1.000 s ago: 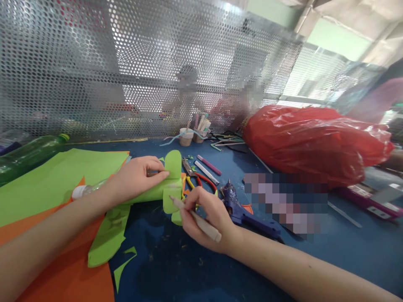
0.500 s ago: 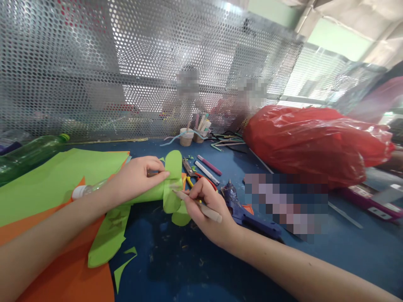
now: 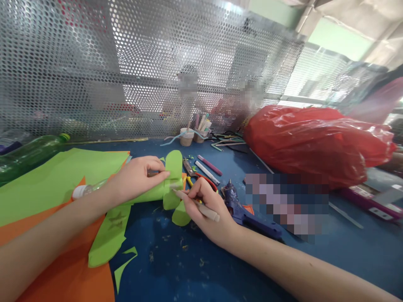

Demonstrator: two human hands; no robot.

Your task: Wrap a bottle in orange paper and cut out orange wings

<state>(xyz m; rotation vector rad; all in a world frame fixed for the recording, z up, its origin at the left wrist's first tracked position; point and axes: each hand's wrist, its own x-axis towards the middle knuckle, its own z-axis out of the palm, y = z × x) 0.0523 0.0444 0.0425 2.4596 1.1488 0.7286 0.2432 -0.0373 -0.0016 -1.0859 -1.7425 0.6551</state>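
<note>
A model plane made from a plastic bottle wrapped in green paper (image 3: 150, 193) lies across the blue table, its white cap (image 3: 78, 192) at the left. My left hand (image 3: 135, 178) is closed over its body from above, the fingertips partly hidden behind it. One green wing (image 3: 110, 235), marked with a star, sticks out towards me. Rounded tail pieces (image 3: 174, 163) stand at the right end. My right hand (image 3: 209, 205) pinches a pale marker (image 3: 206, 211), whose tip touches or nearly touches the tail paper; I cannot tell which.
Scissors (image 3: 189, 167), two markers (image 3: 209, 165) and a blue glue gun (image 3: 242, 212) lie right of the plane. Green and orange sheets (image 3: 72, 167) cover the left. Behind are pen cups (image 3: 186, 138), a green bottle (image 3: 30, 155) and a red bag (image 3: 308, 142).
My right hand and the marker have shifted very slightly. The near tail flap appears a little shorter, as if tilted. My left hand stays in place on the plane.
</note>
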